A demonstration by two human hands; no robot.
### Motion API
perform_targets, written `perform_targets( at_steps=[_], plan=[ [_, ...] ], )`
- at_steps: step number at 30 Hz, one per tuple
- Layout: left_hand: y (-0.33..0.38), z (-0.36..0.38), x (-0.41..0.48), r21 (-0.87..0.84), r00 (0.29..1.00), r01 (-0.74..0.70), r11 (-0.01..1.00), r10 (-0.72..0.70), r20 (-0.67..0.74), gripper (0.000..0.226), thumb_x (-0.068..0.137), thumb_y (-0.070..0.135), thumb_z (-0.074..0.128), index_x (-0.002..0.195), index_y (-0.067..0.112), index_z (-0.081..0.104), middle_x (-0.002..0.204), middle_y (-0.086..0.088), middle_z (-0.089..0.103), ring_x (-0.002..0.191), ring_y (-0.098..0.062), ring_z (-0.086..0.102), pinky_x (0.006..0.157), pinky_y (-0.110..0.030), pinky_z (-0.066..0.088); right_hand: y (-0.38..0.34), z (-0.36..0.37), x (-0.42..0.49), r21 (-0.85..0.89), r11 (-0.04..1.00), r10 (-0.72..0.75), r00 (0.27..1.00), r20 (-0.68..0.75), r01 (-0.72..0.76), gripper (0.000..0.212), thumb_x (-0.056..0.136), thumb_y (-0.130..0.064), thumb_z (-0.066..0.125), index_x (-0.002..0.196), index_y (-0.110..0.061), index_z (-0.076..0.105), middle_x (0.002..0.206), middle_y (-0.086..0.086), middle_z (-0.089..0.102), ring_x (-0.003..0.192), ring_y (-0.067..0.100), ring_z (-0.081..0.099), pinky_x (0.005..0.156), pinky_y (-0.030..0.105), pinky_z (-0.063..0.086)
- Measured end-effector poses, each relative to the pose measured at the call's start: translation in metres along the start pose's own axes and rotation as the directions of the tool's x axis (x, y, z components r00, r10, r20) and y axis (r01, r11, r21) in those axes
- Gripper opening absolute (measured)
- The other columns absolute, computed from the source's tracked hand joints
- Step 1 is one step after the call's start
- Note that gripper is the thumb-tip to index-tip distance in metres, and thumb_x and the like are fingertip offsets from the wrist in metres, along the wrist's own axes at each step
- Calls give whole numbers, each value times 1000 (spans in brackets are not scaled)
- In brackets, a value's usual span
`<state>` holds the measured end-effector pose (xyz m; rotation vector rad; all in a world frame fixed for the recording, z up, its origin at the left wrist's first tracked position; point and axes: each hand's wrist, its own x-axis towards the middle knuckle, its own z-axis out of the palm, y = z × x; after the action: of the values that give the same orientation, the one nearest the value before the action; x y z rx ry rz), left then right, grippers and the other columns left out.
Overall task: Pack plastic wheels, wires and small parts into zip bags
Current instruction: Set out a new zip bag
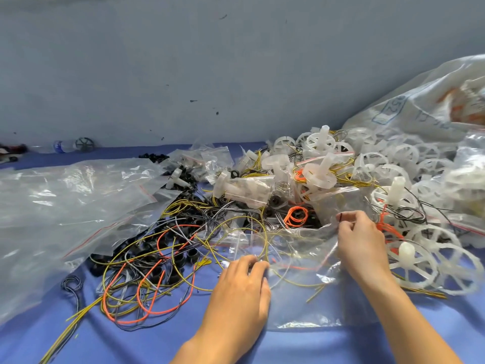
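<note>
- Zip bag (309,298) flat on the blue table (288,346), just in front and spread between both hands; mouth apparently turned away, toward the heap.
- Gripped at its left corner by the left hand (244,279), fingers curled over the plastic and a yellow wire (265,243).
- Pinched at the far rim by the right hand (362,240), with a thin black bit at the fingertips, too small to name.
- Wires (147,271) tangled left of the bag and beyond it, yellow, orange and black, among black small parts (183,254); nearer the left hand.
- Wheels (433,258) heaped on the right, against the bag's right side; nearer the right hand.
- Likely next: one hand to hold the mouth open, the other to feed.
- Empty bags (65,200) piled far left, with red strips showing.
- Big sack (420,101) far right, blue print with "52" in a frame, rest unreadable; bottle (61,146) label too blurred.
</note>
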<state>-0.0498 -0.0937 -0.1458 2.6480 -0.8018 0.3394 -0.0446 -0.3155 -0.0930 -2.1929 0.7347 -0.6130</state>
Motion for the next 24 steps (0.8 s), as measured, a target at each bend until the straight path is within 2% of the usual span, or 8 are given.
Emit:
perform_targets(
  at_steps=[5, 8, 11, 14, 17, 20, 22, 24],
  plan=[
    [-2, 1, 1, 15, 1000, -2, 1000, 3, -11, 40, 97, 38, 26, 128, 29, 50, 130, 11, 46, 118, -12, 44, 102, -24, 34, -2, 6, 1, 83, 995, 53, 999, -8, -52, 25, 94, -13, 44, 116, -16, 56, 108, 14, 66, 92, 30, 53, 78, 40, 40],
    [0, -6, 2, 16, 1000, -9, 1000, 9, 15, 45, 93, 40, 23, 122, 28, 56, 123, 9, 52, 111, -14, 51, 97, -26, 41, -3, 7, 0, 86, 996, 16, 999, -45, -13, 37, 91, -9, 45, 127, -18, 49, 115, 13, 62, 102, 34, 56, 85, 44, 43],
    [-8, -8, 9, -39, 1000, -4, 999, 5, 20, 34, 101, 42, 25, 127, 36, 47, 124, 17, 46, 116, -6, 42, 100, -21, 31, -9, 11, -4, -57, 992, -118, 976, -184, 109, 44, 88, -9, 51, 132, -15, 51, 123, 16, 53, 113, 37, 49, 91, 47, 40],
    [-9, -18, 21, -150, 998, 46, 988, -52, -34, 28, 102, 41, 31, 123, 38, 50, 119, 20, 55, 113, 0, 47, 95, -24, 39, -18, 19, -12, -194, 936, -339, 898, -280, 293, 41, 84, -8, 59, 124, -15, 59, 115, 13, 55, 109, 35, 49, 89, 47, 40],
    [-2, -23, 38, -261, 988, 98, 960, -127, -94, 24, 101, 36, 39, 116, 35, 57, 111, 19, 63, 104, -3, 56, 88, -31, 45, -23, 27, -15, -243, 853, -514, 824, -238, 462, 39, 82, -8, 63, 120, -18, 61, 111, 6, 58, 106, 30, 52, 89, 45, 40],
    [4, -23, 56, -303, 980, 120, 945, -161, -115, 24, 100, 31, 42, 116, 32, 60, 109, 17, 64, 102, -6, 57, 88, -31, 46, -24, 31, -19, -255, 756, -648, 743, -167, 602, 33, 88, -9, 53, 118, -17, 62, 107, 2, 60, 102, 27, 56, 91, 40, 44],
    [3, -23, 67, -344, 973, 138, 929, -192, -130, 25, 99, 27, 43, 115, 29, 62, 108, 14, 66, 101, -9, 58, 87, -31, 45, -28, 34, -21, -160, 747, -663, 743, -92, 646, 33, 89, -10, 50, 119, -17, 62, 105, 0, 62, 100, 25, 57, 89, 39, 47],
    [-1, -24, 75, -388, 958, 170, 906, -244, -148, 24, 99, 23, 45, 113, 27, 64, 102, 9, 68, 94, -11, 59, 81, -27, 44, -31, 38, -22, -79, 782, -621, 783, -31, 618, 33, 89, -9, 55, 119, -18, 61, 105, -1, 62, 99, 24, 57, 87, 41, 48]
  ],
)
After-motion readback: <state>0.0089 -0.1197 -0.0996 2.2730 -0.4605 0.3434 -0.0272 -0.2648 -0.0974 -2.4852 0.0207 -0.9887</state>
